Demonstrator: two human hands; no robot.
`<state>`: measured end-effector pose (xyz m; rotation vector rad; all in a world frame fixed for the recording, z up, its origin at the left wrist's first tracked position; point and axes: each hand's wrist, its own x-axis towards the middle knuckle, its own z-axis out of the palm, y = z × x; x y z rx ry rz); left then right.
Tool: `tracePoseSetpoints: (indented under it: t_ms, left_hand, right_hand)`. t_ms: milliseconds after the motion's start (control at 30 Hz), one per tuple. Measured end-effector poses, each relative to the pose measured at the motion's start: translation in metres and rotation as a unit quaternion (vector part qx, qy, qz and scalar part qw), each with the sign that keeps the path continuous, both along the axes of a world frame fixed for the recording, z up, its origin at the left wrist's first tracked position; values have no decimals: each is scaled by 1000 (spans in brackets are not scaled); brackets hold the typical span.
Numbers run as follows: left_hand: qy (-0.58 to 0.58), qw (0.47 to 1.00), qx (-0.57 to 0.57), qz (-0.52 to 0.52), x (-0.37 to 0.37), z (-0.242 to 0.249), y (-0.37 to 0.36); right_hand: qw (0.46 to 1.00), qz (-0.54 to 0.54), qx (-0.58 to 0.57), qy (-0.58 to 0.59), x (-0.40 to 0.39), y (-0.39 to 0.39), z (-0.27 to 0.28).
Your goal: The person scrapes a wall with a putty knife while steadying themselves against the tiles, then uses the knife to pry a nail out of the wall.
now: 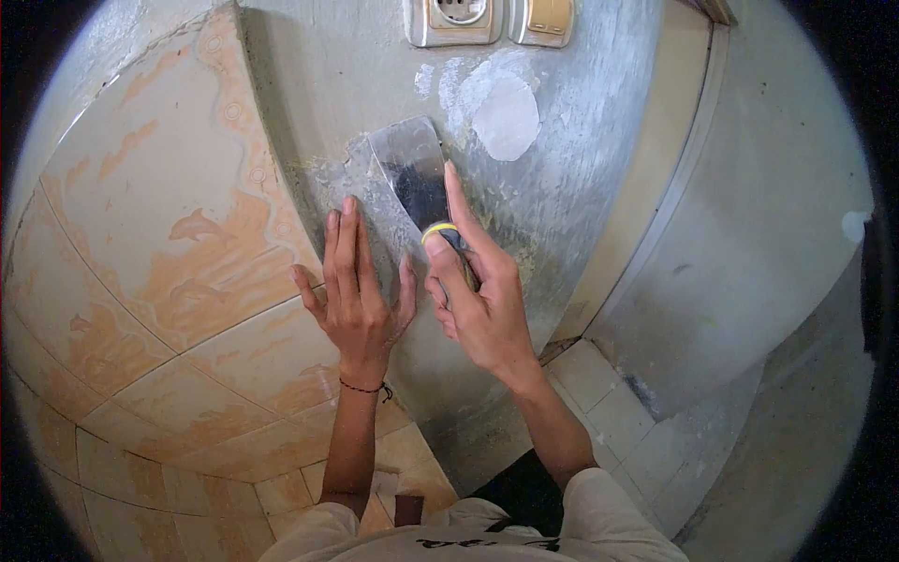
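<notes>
My right hand (482, 300) grips the handle of a putty knife (412, 173), its thumb near a yellow band and its index finger stretched along the blade. The wide metal blade points up and to the left, close against the grey wall (318, 75); whether its edge touches cannot be made out. To the left, my left hand (356, 300) lies with fingers spread on the wall by the tile edge, holding nothing. Rough, scraped plaster shows around the blade tip. A smooth whitish patch (507, 117) sits on the wall to the upper right.
A power socket (457, 14) and a light switch (545, 19) are mounted above. Orange-and-cream dolphin tiles (159, 187) stand out from the wall on the left. On the right are a door frame (670, 178) and a grey door-like panel (749, 215). Floor tiles (623, 421) lie below.
</notes>
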<state>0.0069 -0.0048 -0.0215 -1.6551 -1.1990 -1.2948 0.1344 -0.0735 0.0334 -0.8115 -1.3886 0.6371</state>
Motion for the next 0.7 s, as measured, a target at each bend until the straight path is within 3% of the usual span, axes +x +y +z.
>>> tracePoseSetpoints:
  t_ms: [233,700]
  left_hand:
    - [2,1000,-2,1,1,1,-1]
    - [5,1000,9,-4,-1,1,0]
  right_hand:
    - [995,40,-82,28,0,-5,15]
    - [999,22,-28,22,-6,-6,1]
